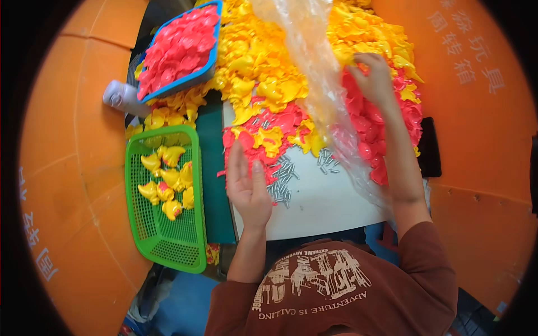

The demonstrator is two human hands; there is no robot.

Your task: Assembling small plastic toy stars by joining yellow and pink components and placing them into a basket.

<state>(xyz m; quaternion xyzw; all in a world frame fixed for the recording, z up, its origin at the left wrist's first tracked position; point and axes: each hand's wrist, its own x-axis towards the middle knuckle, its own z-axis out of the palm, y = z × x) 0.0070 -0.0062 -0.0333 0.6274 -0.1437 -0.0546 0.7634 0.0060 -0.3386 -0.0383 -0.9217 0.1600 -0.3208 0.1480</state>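
Observation:
My left hand (249,187) is open above the near part of the table, its fingers stretched and thumb apart, with nothing visible in it. Next to it lie red plastic pieces (255,148) and loose silver screws (284,176). Farther right, my right hand (374,81) reaches over the piles. Its thumb and fingers curl in a pinch on a yellow plastic piece (344,57) at the edge of the yellow heap (364,33). Curved red shells (364,126) lie below that hand. A clear plastic bag (311,61) runs down between the heaps.
A green basket (168,241) at left holds several joined yellow-and-red figures (176,178). Behind it stand a blue-rimmed tray (212,61) of red pieces (182,47) and a pale bottle (122,96). Orange panels (454,140) rise on both sides of the white table (322,207).

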